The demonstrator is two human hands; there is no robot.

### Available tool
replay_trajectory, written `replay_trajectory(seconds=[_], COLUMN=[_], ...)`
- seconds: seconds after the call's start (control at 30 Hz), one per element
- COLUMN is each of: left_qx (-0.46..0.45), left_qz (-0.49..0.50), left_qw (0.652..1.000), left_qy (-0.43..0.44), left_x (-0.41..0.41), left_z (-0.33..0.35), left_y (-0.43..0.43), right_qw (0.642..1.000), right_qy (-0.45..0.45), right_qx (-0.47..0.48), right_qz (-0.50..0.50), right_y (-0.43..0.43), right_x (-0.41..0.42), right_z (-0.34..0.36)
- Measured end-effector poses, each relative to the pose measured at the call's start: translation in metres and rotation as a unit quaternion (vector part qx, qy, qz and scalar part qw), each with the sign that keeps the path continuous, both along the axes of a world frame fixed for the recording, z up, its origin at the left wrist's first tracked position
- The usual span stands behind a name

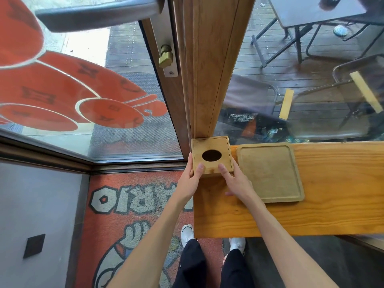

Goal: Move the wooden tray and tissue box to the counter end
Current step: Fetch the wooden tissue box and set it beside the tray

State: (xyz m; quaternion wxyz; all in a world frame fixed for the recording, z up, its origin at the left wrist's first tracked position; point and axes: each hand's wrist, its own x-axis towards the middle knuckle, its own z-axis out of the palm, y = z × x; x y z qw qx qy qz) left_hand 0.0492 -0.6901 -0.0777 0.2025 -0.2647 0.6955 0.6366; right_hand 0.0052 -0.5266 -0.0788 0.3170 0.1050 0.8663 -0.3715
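Both hands hold the square light-wood tissue box with the dark oval hole (212, 156) at the left end of the varnished pine table (332, 215). The left hand (192, 179) wraps its left side; the right hand (236, 182) clasps its right side, thumbs on top. The flat, rounded-corner wooden tray (270, 173) lies just beside it.

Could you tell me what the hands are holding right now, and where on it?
The tissue box, gripped at its near corners: left hand on the left, right hand on the right.
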Motion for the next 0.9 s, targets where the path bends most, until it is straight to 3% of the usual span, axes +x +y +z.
replay_trajectory(seconds=[0.3,0.9], left_qx=[-0.013,0.017], left_qz=[-0.014,-0.023], left_qw=[1.0,1.0], left_qy=[0.0,0.005], left_x=[-0.001,-0.004], left_z=[-0.002,0.004], left_y=[-0.002,-0.01], right_qw=[0.997,0.996], right_qy=[-0.02,-0.048], right_qx=[-0.058,-0.068], right_qz=[-0.04,-0.02], right_y=[-0.002,0.005], right_x=[0.004,0.001], right_z=[0.001,-0.012])
